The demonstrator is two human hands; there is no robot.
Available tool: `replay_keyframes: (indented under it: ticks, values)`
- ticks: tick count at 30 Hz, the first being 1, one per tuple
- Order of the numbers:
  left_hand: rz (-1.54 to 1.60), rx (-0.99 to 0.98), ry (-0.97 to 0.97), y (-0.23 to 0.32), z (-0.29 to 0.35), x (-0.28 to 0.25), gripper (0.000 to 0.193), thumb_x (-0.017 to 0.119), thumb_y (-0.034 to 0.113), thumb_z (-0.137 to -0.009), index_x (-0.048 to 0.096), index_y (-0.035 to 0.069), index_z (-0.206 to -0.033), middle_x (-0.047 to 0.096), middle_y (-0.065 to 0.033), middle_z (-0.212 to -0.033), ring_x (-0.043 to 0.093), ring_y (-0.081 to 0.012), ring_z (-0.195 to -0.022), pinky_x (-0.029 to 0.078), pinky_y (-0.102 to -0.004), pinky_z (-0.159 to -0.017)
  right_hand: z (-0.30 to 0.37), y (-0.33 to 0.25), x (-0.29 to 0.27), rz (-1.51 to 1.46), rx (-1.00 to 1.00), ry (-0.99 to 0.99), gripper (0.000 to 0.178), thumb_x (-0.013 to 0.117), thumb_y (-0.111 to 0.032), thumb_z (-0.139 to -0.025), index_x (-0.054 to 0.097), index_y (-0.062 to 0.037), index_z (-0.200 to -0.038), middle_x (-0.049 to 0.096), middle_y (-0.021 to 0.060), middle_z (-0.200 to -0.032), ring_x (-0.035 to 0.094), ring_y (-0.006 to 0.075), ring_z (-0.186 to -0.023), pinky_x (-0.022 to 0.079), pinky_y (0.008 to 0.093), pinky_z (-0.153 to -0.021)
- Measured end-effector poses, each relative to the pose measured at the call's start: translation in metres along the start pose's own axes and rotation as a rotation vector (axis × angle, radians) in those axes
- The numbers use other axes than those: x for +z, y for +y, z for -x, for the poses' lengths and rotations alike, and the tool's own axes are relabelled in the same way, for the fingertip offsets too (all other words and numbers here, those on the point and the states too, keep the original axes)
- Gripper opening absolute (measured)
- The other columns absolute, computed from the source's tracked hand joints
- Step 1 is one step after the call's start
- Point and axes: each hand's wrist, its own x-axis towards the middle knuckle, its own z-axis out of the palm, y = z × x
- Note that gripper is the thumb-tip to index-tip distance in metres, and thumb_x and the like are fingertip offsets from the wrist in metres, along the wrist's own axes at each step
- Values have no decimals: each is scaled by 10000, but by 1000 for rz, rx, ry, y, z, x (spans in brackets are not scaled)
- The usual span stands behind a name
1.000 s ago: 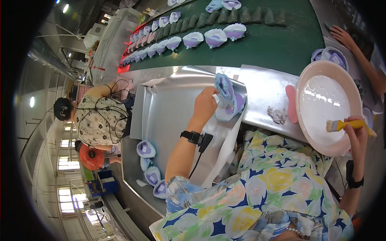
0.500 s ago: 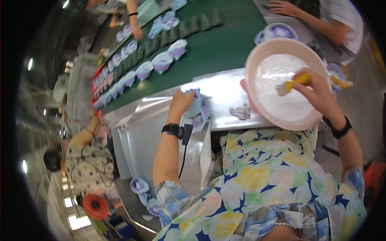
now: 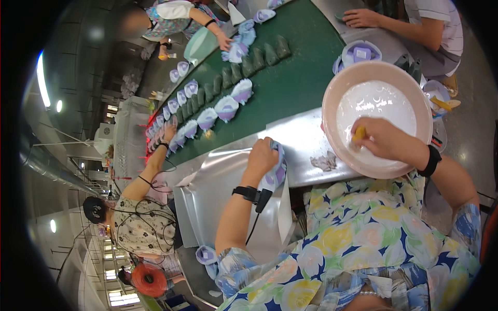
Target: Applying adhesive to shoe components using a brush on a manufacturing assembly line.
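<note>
My left hand (image 3: 261,161) is closed on a light blue and purple shoe upper (image 3: 276,173) at the edge of the metal table. Fingers cover part of the upper. My right hand (image 3: 383,138) is inside a pale pink basin (image 3: 417,88) that holds white liquid (image 3: 376,103). It grips a brush (image 3: 359,133) by its yellow handle, whose end shows between the fingers; the bristles are mostly hidden below the hand, down at the liquid.
A green conveyor belt (image 3: 290,83) carries rows of purple-and-blue uppers (image 3: 226,109) and dark shoe lasts (image 3: 258,59). Crumpled scraps (image 3: 324,161) lie left of the basin. More uppers (image 3: 361,53) stand behind it. Co-workers reach in at the far side and left; another's hand (image 3: 360,18) rests at top right.
My right hand has lowered the brush toward the liquid, turning its handle upright. My left hand stays on the upper. The view has shifted, and a far co-worker's hand now touches uppers on the belt.
</note>
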Motion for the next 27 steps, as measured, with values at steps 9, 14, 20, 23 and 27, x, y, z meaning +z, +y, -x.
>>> replay_keyframes:
  ticks: [9, 14, 20, 23, 27]
  values:
    - [679, 9, 278, -5, -20, -79, 206, 578, -60, -826, 512, 29, -999, 535, -64, -1092, 572, -170, -895, 489, -316, -753, 20, 10, -45, 63, 8, 58, 142, 649, -77, -824, 595, -21, -942, 627, 173, -936, 613, 367, -884, 486, 406, -792]
    - [1561, -41, 66, 95, -28, -106, 429, 607, -51, -867, 536, 78, -1269, 589, -26, -1195, 607, -137, -1025, 511, -266, -915, 28, 12, -87, 8, 94, 267, 174, 659, -86, -834, 601, -14, -983, 621, 136, -876, 616, 272, -807, 486, 336, -737]
    - [1508, 75, -237, 130, -44, -74, 424, 606, 37, -915, 510, 36, -1328, 618, -56, -1229, 604, -153, -1097, 507, -305, -954, 6, -3, -105, -185, -122, 454, 155, 653, -84, -839, 606, -8, -965, 624, 121, -861, 612, 230, -753, 476, 298, -695]
    - [1488, 148, -285, 152, -47, -65, 448, 640, 65, -898, 513, 43, -1328, 616, -57, -1232, 607, -159, -1099, 504, -311, -959, -3, -16, -109, -172, -158, 514, 155, 662, -109, -841, 612, -15, -954, 630, 125, -850, 620, 226, -738, 480, 292, -680]
    - [1579, 216, -169, 177, -46, -58, 460, 646, 59, -893, 509, 42, -1331, 605, -72, -1258, 600, -169, -1117, 489, -316, -978, -1, -8, -100, -52, -177, 645, 169, 688, -134, -840, 616, -16, -938, 648, 118, -776, 631, 228, -668, 489, 285, -625]
